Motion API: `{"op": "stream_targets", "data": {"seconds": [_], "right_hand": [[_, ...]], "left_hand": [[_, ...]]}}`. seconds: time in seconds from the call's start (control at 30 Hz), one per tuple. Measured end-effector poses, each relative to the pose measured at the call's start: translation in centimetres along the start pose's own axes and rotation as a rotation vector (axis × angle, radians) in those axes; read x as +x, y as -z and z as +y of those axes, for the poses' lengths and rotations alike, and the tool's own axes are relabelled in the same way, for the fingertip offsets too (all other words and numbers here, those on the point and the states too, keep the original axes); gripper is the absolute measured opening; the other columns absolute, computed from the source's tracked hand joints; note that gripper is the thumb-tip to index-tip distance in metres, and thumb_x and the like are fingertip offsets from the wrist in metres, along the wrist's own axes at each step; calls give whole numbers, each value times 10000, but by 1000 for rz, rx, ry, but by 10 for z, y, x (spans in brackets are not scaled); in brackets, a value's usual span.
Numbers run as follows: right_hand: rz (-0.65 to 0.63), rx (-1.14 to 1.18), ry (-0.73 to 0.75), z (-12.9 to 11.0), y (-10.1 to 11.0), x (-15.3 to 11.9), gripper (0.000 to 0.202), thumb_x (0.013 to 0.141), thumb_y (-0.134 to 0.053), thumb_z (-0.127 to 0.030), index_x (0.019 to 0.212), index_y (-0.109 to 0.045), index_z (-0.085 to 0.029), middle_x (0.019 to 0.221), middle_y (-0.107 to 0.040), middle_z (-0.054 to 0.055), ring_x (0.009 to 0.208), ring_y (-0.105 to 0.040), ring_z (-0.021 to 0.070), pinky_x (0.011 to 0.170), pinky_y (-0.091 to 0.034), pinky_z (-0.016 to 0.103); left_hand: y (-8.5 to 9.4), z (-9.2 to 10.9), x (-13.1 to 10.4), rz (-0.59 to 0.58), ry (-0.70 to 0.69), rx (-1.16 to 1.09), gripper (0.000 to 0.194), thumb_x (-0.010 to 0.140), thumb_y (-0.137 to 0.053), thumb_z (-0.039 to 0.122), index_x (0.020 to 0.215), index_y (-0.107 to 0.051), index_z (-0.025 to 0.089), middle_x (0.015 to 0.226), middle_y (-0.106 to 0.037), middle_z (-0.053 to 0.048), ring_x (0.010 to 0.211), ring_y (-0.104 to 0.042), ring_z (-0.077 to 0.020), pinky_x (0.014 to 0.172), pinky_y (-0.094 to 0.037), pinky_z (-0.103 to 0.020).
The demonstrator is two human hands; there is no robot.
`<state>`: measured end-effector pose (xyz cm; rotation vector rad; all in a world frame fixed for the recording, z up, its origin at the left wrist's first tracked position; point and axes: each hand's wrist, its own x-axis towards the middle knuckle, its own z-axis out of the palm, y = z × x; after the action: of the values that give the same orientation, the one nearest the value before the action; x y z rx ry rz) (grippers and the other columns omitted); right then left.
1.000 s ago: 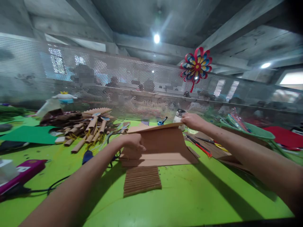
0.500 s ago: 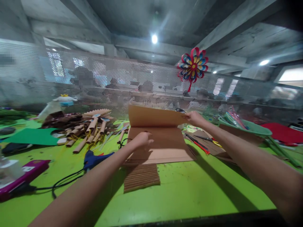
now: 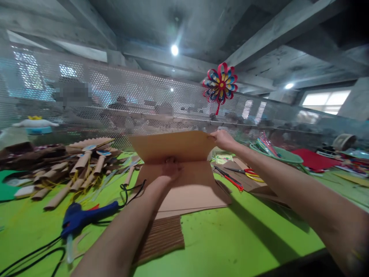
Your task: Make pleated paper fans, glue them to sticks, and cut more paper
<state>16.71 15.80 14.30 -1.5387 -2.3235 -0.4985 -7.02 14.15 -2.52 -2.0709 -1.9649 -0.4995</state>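
Note:
A folded sheet of brown cardboard (image 3: 190,190) lies on the green table, its far flap (image 3: 173,145) raised and tilted up. My right hand (image 3: 225,140) is closed, pinching the upper right corner of that flap. In the shadow by the fold, my left hand (image 3: 171,168) rests on the sheet with its fingers partly spread, holding nothing. Under the near edge of the sheet, a piece of corrugated cardboard (image 3: 164,236) is partly covered by my left forearm. A blue hot glue gun (image 3: 83,219) lies to the left of that forearm.
Paper tubes (image 3: 83,169) with yellow string are piled at left. On the right lie a red-handled cutting tool (image 3: 229,179), scissors (image 3: 250,173) and a green basket (image 3: 285,156). A perforated screen (image 3: 161,92) with a paper flower (image 3: 221,84) stands behind.
The view has turned to the right, so things sit further left. My left hand has moved up to the fold. The raised flap leans more, still held by my right hand.

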Motion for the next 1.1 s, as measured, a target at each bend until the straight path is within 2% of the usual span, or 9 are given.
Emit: {"op": "stream_targets", "data": {"seconds": [0.1, 0.27, 0.5, 0.6, 0.67, 0.73, 0.87, 1.0, 1.1], "right_hand": [[17, -3, -51, 0, -3, 20, 285, 915, -500, -305, 972, -765, -218, 908, -744, 85, 818, -670, 213, 614, -379, 253], [68, -8, -134, -8, 3, 67, 271, 917, -532, -341, 1000, -742, -192, 974, -734, 101, 911, -677, 236, 726, -465, 293], [156, 6, -241, -12, 26, 112, 266, 928, -580, -356, 1032, -687, -136, 1064, -694, 109, 975, -663, 227, 846, -519, 384], [216, 21, -293, -5, 46, 120, 364, 972, -514, -340, 1105, -646, -27, 1126, -657, 175, 1063, -632, 244, 881, -469, 384], [264, 33, -328, 1, 66, 123, 503, 989, -431, -340, 1101, -618, 113, 1118, -624, 292, 1132, -589, 321, 854, -425, 368], [309, 39, -348, 8, 89, 122, 613, 971, -382, -387, 1112, -585, 174, 1128, -594, 343, 1157, -560, 361, 816, -411, 365], [361, 29, -317, 18, 128, 105, 690, 876, -418, -485, 1081, -633, 138, 1130, -615, 311, 1158, -558, 351, 765, -391, 372], [386, -1, -267, 24, 144, 77, 729, 854, -377, -494, 1005, -672, 156, 1064, -658, 272, 1107, -582, 347, 704, -367, 382], [420, -38, -307, 27, 151, 63, 559, 906, -444, -418, 1052, -698, 58, 1071, -690, 222, 1078, -627, 272, 698, -386, 329]], "left_hand": [[-4, -1, -1, 14, -29, -22, 529, 920, -414, 552, 1089, -650, 111, 1242, -571, -210, 1188, -500, -345, 981, -370, -456], [-3, -1, -2, 42, -102, -41, 563, 912, -378, 573, 1128, -625, 116, 1189, -603, -193, 1153, -497, -340, 953, -350, -465], [1, -1, -12, 76, -196, -34, 531, 913, -393, 570, 1055, -656, 131, 1124, -609, -192, 1107, -484, -336, 923, -348, -467], [-1, -1, -14, 85, -216, -37, 540, 914, -392, 571, 1053, -656, 121, 1123, -608, -195, 1101, -487, -338, 923, -347, -469], [-3, -1, -14, 84, -224, -40, 542, 913, -394, 572, 1037, -664, 118, 1115, -613, -192, 1099, -496, -336, 928, -349, -467], [-5, -2, -13, 82, -233, -45, 539, 907, -409, 573, 1041, -668, 119, 1120, -618, -187, 1108, -504, -333, 945, -348, -463], [-11, -3, -8, 76, -222, -48, 469, 915, -457, 509, 1053, -667, 114, 1130, -628, -182, 1117, -523, -321, 974, -365, -462], [-16, -5, -3, 69, -195, -38, 354, 926, -521, 424, 1079, -640, 127, 1151, -625, -136, 1090, -568, -274, 959, -430, -485], [-18, -5, -3, 69, -215, -45, 337, 917, -571, 366, 1186, -580, 163, 1210, -597, -94, 1058, -597, -233, 903, -500, -466]]}}
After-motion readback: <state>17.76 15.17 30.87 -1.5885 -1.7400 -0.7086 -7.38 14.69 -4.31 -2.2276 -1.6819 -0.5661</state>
